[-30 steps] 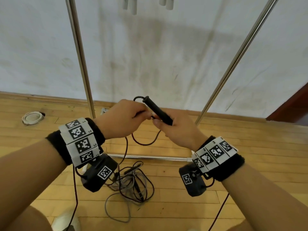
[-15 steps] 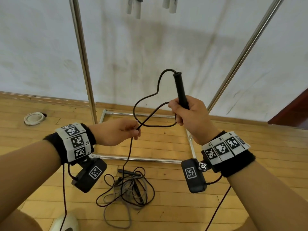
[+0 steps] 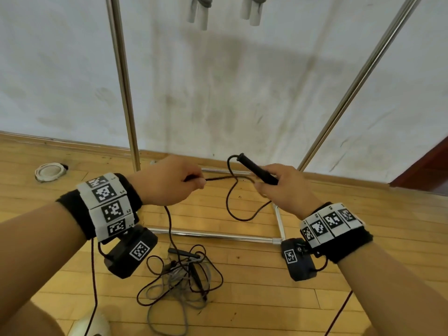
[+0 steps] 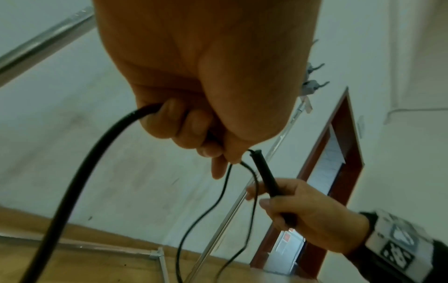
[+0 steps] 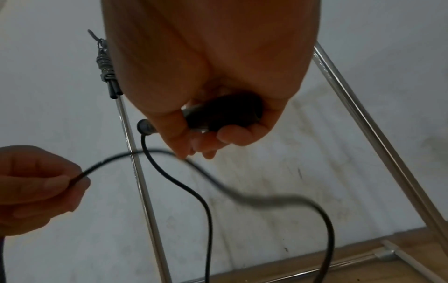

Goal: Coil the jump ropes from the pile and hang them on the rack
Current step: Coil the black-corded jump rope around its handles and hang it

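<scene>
My right hand point(image 3: 274, 187) grips the black handle point(image 3: 255, 169) of a black jump rope, tilted up to the left. From the handle's tip the cord point(image 3: 230, 190) drops in a loop and comes back up. My left hand point(image 3: 184, 183) pinches that cord point(image 4: 101, 145) between thumb and fingers a short way left of the handle point(image 4: 266, 178). The cord then hangs down to the pile of tangled ropes point(image 3: 184, 275) on the floor. In the right wrist view the handle point(image 5: 223, 114) sits in my curled fingers. The rack's steel posts point(image 3: 123, 88) rise behind my hands.
Coiled ropes with pale handles point(image 3: 198, 13) hang from the rack at the top edge. The rack's base bars point(image 3: 218, 235) lie on the wooden floor near the pile. A white round object point(image 3: 49, 171) lies by the wall at left. A doorway point(image 4: 327, 172) is at right.
My right hand has come down with the handle, from upright to tilted left. The loop of cord has dropped below my hands. My left hand still pinches the cord and has risen slightly.
</scene>
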`<state>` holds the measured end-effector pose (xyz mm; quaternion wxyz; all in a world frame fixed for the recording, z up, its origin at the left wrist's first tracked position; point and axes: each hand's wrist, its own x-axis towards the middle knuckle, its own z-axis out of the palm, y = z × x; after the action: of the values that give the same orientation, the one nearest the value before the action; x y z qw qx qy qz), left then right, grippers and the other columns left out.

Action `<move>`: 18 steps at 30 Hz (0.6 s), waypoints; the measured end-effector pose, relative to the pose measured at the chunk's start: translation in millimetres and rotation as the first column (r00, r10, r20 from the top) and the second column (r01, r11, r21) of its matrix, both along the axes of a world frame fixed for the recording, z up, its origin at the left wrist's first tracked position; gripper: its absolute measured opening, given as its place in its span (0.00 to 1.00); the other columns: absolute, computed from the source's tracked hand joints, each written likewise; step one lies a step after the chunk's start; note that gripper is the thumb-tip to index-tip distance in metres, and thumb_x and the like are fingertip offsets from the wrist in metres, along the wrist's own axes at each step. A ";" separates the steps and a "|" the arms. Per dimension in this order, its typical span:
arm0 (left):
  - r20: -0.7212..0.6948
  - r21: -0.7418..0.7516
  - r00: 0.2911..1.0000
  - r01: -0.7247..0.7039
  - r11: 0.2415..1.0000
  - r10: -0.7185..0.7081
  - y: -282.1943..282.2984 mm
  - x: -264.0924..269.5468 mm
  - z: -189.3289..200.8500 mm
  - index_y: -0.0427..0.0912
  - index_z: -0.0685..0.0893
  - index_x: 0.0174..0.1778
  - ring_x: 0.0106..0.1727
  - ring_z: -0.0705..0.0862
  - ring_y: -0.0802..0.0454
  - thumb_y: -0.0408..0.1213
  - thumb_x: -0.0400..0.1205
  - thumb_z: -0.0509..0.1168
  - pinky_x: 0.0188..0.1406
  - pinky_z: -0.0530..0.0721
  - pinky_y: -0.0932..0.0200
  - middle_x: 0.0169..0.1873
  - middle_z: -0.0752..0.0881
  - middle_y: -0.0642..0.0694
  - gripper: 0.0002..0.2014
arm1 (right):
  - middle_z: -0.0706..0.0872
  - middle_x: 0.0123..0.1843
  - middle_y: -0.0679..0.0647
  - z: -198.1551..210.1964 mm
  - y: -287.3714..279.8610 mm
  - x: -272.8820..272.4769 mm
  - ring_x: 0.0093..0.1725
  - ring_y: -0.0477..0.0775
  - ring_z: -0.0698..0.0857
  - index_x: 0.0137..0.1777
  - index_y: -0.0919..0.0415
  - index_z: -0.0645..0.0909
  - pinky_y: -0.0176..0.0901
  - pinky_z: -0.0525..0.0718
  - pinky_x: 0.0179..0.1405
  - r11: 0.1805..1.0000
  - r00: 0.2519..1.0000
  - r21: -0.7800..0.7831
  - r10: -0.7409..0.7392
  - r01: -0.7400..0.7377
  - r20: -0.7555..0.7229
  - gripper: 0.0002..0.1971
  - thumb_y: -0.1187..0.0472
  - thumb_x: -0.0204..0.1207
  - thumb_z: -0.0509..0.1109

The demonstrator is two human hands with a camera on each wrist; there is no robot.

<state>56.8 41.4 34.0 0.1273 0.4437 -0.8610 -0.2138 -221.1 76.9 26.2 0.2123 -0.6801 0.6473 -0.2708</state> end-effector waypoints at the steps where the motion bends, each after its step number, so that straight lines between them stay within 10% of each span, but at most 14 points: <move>1: 0.034 -0.023 0.999 0.033 0.999 -0.032 2.7 -3.7 0.2 0.53 0.87 0.45 0.30 0.81 0.62 0.49 0.87 0.59 0.32 0.75 0.63 0.31 0.84 0.55 0.12 | 0.83 0.44 0.42 0.4 0.3 2.5 0.40 0.45 0.83 0.56 0.42 0.83 0.35 0.77 0.38 1.000 1.000 -0.017 0.015 -0.016 -0.019 0.11 0.57 0.76 0.75; 12: -0.244 -0.028 0.970 -0.013 1.000 0.006 14.8 -22.8 4.1 0.51 0.85 0.42 0.29 0.86 0.62 0.47 0.87 0.61 0.30 0.82 0.69 0.27 0.85 0.53 0.11 | 0.83 0.30 0.50 -0.7 8.6 48.5 0.29 0.54 0.84 0.44 0.50 0.84 0.56 0.86 0.36 0.984 0.959 -0.089 0.172 -0.156 0.225 0.07 0.48 0.79 0.71; 18: -0.222 0.241 0.975 0.079 0.967 -0.024 11.3 -13.7 -6.9 0.51 0.84 0.47 0.41 0.87 0.63 0.45 0.88 0.60 0.48 0.85 0.58 0.37 0.90 0.56 0.09 | 0.81 0.29 0.49 6.7 2.5 44.6 0.26 0.41 0.76 0.41 0.52 0.82 0.34 0.76 0.29 0.984 0.968 -0.139 0.138 -0.110 0.210 0.09 0.49 0.79 0.72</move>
<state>43.0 52.7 27.1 0.1582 0.4076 -0.8195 -0.3704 -176.5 79.4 33.0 0.2554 -0.6975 0.5574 -0.3709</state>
